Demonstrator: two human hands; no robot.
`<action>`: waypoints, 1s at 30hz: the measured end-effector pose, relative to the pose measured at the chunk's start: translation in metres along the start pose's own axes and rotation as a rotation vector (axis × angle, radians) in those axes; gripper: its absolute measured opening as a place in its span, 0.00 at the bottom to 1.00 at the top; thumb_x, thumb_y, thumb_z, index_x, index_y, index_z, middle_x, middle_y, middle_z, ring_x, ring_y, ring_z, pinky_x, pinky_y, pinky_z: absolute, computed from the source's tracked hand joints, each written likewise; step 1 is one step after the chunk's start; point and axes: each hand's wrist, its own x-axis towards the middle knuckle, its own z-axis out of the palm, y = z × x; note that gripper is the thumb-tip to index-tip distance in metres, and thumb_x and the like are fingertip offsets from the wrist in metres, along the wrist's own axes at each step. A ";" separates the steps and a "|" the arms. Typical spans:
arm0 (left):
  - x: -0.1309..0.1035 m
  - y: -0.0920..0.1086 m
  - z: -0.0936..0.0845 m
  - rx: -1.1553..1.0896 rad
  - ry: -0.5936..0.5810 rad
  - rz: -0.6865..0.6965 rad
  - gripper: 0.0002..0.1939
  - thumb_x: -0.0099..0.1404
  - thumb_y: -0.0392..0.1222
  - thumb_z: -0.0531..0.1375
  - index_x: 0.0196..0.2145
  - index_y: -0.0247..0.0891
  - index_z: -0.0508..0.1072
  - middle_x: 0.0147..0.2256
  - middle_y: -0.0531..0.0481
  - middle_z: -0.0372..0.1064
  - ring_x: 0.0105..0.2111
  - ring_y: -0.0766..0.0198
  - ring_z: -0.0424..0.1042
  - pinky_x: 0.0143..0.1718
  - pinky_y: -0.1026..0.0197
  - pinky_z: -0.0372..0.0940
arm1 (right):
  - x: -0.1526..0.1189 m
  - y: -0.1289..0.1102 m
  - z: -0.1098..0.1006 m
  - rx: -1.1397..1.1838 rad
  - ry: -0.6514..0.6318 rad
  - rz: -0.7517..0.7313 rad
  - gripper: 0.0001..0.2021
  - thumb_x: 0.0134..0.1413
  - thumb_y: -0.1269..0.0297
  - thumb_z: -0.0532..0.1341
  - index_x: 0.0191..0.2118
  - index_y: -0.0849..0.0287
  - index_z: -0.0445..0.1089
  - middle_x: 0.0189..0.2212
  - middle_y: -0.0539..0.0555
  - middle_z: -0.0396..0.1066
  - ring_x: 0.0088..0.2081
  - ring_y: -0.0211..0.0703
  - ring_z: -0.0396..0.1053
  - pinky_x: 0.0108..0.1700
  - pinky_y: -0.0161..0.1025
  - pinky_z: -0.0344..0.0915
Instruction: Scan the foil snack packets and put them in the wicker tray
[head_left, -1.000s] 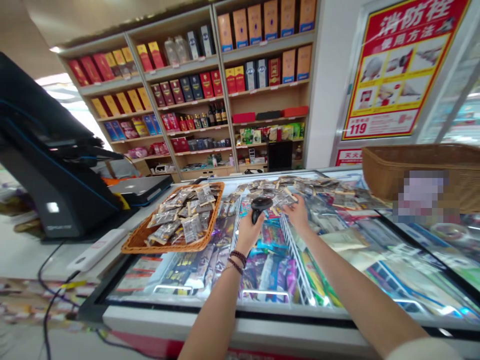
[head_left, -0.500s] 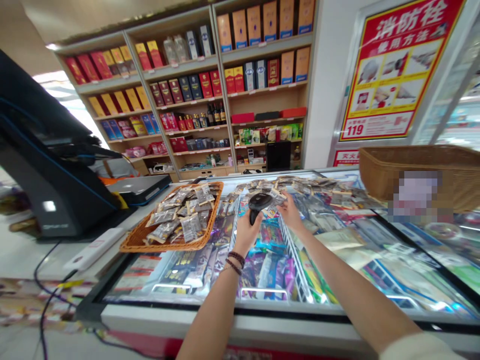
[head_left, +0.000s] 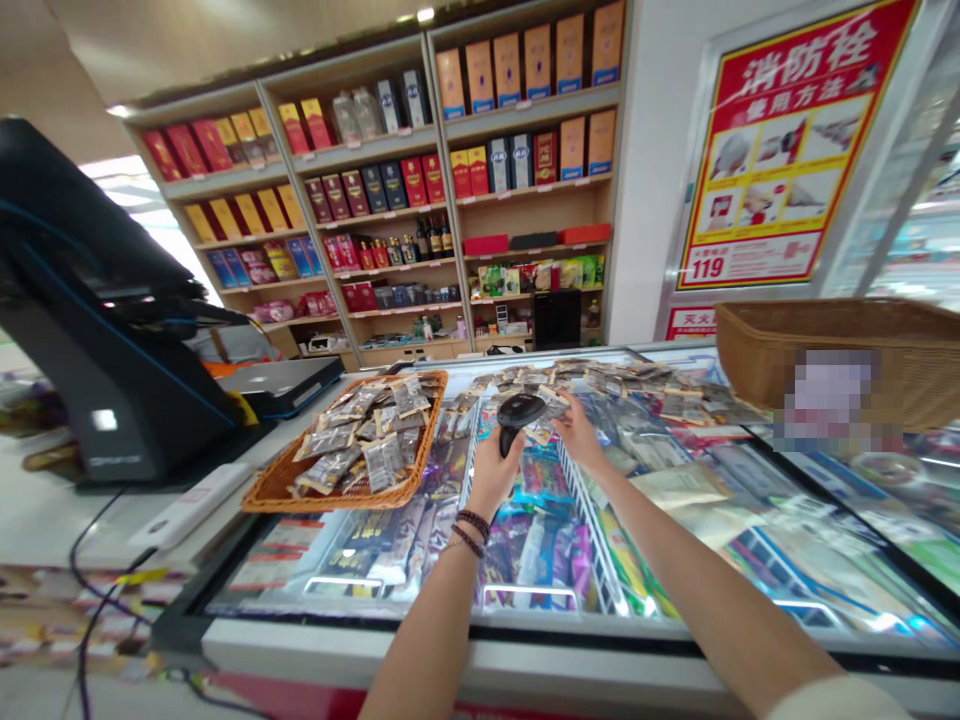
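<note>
My left hand point(head_left: 493, 474) is wrapped round the handle of a black barcode scanner point(head_left: 520, 409), its head tilted over the freezer's glass top. Close beside the scanner head, my right hand point(head_left: 580, 436) pinches a small silver-grey packet point(head_left: 554, 403) between thumb and fingers. Behind both hands, a loose row of similar packets point(head_left: 681, 404) lies spread over the glass. To the left sits an orange wicker tray point(head_left: 264, 492) with more packets point(head_left: 384, 462) heaped in it.
Below the glass are colourful frozen goods point(head_left: 536, 545) in white wire baskets. A brown woven basket point(head_left: 750, 345) stands at the right. On the left counter are a black checkout terminal point(head_left: 112, 380), a white bar-shaped device point(head_left: 195, 508) and cables. Shelves of boxes point(head_left: 390, 190) stand behind.
The packet in my right hand now shows more clearly, raised close to the scanner head. Both hands stay in nearly the same place; the whole view has shifted slightly.
</note>
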 end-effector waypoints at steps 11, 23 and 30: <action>0.007 -0.003 -0.012 0.002 0.107 -0.021 0.21 0.70 0.62 0.58 0.33 0.42 0.68 0.20 0.54 0.65 0.20 0.62 0.67 0.27 0.61 0.60 | 0.007 0.005 -0.003 0.355 0.289 0.233 0.28 0.40 0.70 0.72 0.50 0.52 0.66 0.30 0.46 0.77 0.35 0.47 0.79 0.45 0.47 0.81; 0.020 0.011 -0.175 0.234 0.521 -0.084 0.19 0.71 0.59 0.57 0.33 0.41 0.70 0.23 0.52 0.68 0.24 0.60 0.70 0.31 0.60 0.61 | 0.082 -0.040 0.114 0.652 0.397 0.494 0.21 0.46 0.76 0.70 0.45 0.53 0.67 0.33 0.47 0.73 0.31 0.39 0.79 0.36 0.33 0.82; -0.006 0.004 -0.244 0.378 0.664 -0.124 0.19 0.70 0.59 0.57 0.33 0.41 0.71 0.24 0.50 0.71 0.28 0.55 0.73 0.35 0.58 0.62 | 0.099 -0.112 0.250 0.542 0.076 0.463 0.28 0.49 0.74 0.71 0.56 0.53 0.68 0.42 0.52 0.79 0.34 0.40 0.82 0.39 0.34 0.82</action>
